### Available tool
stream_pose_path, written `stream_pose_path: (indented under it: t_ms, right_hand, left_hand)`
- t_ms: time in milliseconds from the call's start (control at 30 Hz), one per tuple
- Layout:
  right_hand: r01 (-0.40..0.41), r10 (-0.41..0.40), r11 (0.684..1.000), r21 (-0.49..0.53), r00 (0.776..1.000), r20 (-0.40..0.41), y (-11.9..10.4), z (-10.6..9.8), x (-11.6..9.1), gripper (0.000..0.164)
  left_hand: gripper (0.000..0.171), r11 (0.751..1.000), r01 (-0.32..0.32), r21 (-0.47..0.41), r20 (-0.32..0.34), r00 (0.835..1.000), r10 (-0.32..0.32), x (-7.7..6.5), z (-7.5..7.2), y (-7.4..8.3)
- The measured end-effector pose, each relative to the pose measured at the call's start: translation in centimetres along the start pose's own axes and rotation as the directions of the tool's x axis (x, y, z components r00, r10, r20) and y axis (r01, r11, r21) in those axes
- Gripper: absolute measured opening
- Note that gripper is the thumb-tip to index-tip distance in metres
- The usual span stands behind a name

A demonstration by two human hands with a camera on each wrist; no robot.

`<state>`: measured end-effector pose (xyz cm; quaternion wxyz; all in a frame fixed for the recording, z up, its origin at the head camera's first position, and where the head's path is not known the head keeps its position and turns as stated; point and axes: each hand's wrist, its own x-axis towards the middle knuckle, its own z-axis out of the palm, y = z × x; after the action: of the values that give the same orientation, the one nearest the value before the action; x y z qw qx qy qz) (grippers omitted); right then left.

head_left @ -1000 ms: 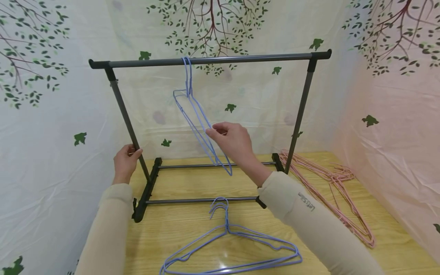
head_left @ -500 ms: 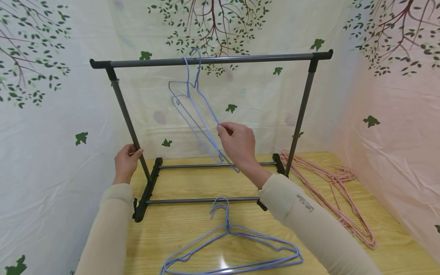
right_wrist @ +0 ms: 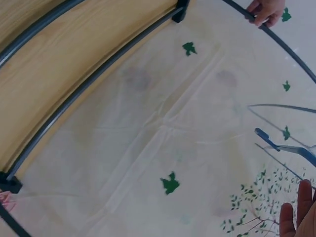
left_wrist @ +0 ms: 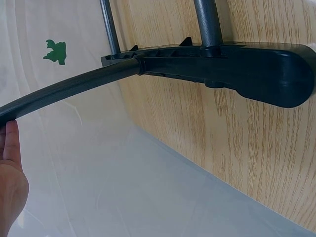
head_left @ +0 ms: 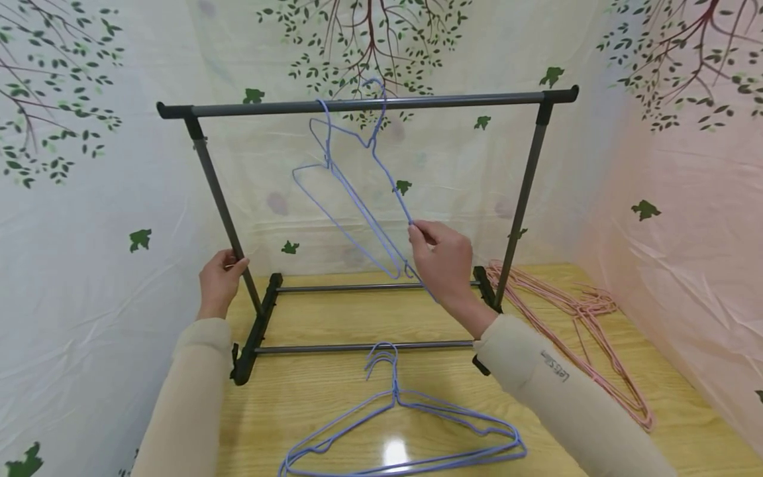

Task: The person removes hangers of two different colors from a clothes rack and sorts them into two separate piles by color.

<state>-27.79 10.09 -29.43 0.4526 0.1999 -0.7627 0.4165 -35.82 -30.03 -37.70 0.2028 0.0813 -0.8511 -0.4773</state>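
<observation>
My right hand [head_left: 444,262] pinches a blue wire clothes hanger [head_left: 391,182] by one sloping shoulder, between thumb and fingers. Its hook rises above the top bar of a dark clothes rack [head_left: 465,101] and overlaps that bar in the head view. Farther left, a second blue hanger [head_left: 328,142] hangs by its hook on the same bar. The lower parts of both hangers cross. With thumb and fingers about it, my left hand [head_left: 217,285] holds the rack's left post [left_wrist: 74,85] low down. Only some right fingertips [right_wrist: 303,197] enter the right wrist view.
Several more blue hangers [head_left: 395,387] lie stacked on the wooden table [head_left: 334,318] in front of the rack. A heap of pink hangers [head_left: 587,306] lies beyond the rack's right foot. Patterned sheeting [head_left: 453,165] encloses the back and sides.
My right hand has pinched one hanging hanger and moved right with it; its hook has risen above the bar and away from the other hanger. My left hand stays on the post.
</observation>
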Motion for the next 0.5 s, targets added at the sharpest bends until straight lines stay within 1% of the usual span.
stream_pose_path:
  t_ms: [200,333,400,500]
  right_hand:
    - [0.068,-0.069,0.997,-0.024,0.997,-0.039,2.9,-2.6,-1.6,0.012]
    - [0.127,-0.129,0.991,-0.034,0.990,-0.057,4.9,-4.5,-3.0,0.009]
    - [0.162,-0.164,0.986,-0.040,0.985,-0.050,6.0,-5.5,-3.8,0.009]
    - [0.187,-0.189,0.980,-0.067,0.981,-0.032,7.7,-6.9,-5.3,0.011]
  left_hand:
    - [0.042,1.000,-0.007,-0.003,-0.002,1.000,0.007,0.1,0.0,-0.1]
    - [0.042,1.000,-0.005,0.001,-0.005,1.000,0.005,0.0,0.0,-0.1]
    - [0.042,1.000,-0.005,0.001,-0.003,1.000,0.005,0.0,0.0,-0.1]
    - [0.041,1.000,-0.010,0.002,-0.004,1.000,0.010,0.0,0.0,-0.1]
